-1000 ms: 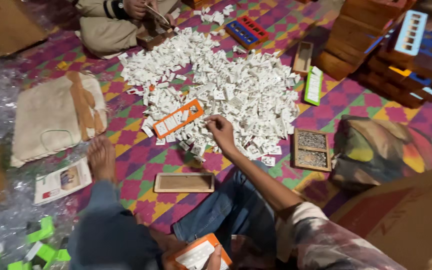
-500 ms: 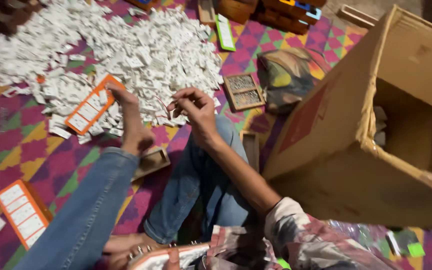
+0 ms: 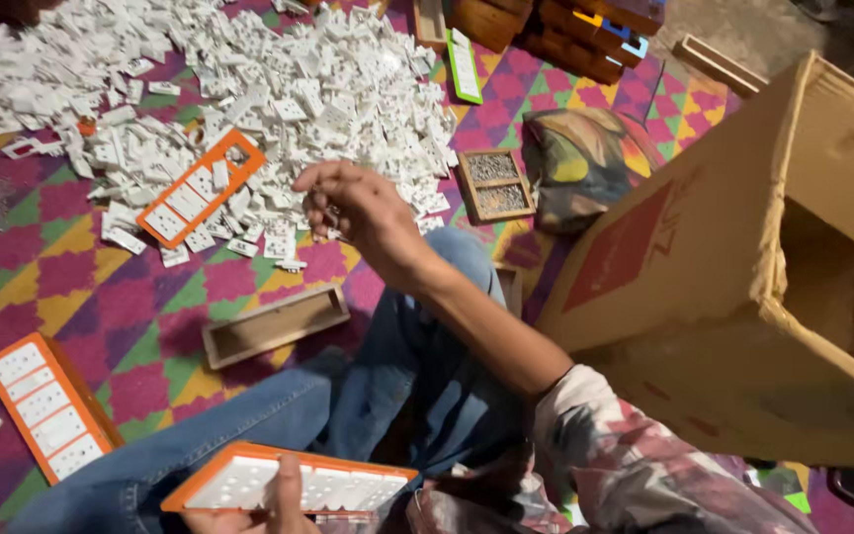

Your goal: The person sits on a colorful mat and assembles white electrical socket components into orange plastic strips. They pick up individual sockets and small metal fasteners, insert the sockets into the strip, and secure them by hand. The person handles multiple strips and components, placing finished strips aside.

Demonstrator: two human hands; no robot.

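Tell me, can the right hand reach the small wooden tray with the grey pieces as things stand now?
Probably yes. The right hand is raised just beside the wooden tray, and only open mat and a few white pieces lie between them.

Floor-level assembly workplace, informal workshop or home-based piecework setting. Work was done seated on a woven mat point(image 3: 101, 326) of purple, pink, yellow and green diamonds, not at a bench. A large heap of small white plastic parts point(image 3: 249, 89) covered the mat's far half. Orange-framed panels point(image 3: 200, 190) fitted with white inserts lay among and beside the heap. A small wooden tray of tiny metal pieces point(image 3: 494, 184), an empty wooden tray point(image 3: 274, 324), stacked wooden boxes point(image 3: 565, 30) and an open cardboard carton point(image 3: 743, 287) stood around.
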